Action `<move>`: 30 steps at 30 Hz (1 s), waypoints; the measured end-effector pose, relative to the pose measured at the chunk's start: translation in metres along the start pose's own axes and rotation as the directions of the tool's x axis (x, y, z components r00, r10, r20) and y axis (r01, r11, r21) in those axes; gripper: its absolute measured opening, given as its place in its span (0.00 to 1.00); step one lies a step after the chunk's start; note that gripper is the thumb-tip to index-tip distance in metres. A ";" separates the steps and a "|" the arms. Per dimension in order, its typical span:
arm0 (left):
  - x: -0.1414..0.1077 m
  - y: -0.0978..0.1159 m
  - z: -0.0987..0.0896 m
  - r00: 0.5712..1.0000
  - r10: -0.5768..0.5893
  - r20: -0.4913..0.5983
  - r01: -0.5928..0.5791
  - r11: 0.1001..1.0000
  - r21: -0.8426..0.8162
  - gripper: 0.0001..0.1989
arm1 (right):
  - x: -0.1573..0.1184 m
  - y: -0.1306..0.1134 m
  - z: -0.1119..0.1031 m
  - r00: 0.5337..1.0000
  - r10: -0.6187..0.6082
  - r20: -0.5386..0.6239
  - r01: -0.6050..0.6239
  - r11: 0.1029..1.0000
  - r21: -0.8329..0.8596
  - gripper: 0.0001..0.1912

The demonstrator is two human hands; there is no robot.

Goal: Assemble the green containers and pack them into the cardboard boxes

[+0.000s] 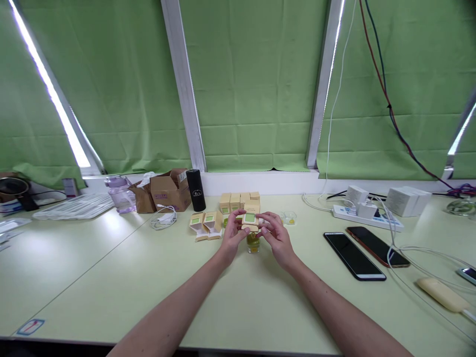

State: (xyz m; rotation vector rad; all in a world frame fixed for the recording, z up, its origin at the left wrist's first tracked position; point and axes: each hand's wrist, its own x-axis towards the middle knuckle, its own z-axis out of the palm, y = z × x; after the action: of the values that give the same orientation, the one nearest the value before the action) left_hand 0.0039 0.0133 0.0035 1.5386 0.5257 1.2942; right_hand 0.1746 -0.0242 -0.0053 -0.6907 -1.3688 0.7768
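Between my two hands is a small tan cardboard box (251, 218) with a green label and a raised flap. My left hand (234, 235) grips its left side, thumb at the lower edge. On the other side, the fingers of my right hand (275, 235) close on the box's right edge. Just below the box stands a small glass jar (253, 244) with greenish-yellow contents, its top partly hidden by the box. Two opened tan boxes (206, 225) lie left of my hands. Behind them is a row of similar boxes (235, 201).
A black cylinder (196, 190), a brown carton (170, 191) and a purple bottle (121, 194) stand at the back left. Clear round pieces (289, 218) lie right of my hands. Two phones (354, 255), a power strip (366, 217) and cables occupy the right side.
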 end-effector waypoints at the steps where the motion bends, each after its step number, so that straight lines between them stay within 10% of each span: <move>1: 0.000 0.000 0.000 1.000 0.000 -0.001 0.000 1.000 0.003 0.27 | 0.000 0.000 0.000 1.000 0.002 0.001 -0.002 1.000 -0.002 0.20; 30: 0.000 -0.004 0.001 0.995 0.095 -0.030 -0.087 0.978 0.191 0.27 | 0.000 0.003 0.002 0.998 -0.027 -0.053 0.024 0.998 -0.064 0.18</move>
State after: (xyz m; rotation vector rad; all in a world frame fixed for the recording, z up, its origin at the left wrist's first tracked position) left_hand 0.0062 0.0145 0.0003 1.7141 0.6243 1.3782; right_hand 0.1721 -0.0224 -0.0074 -0.7380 -1.3555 0.6921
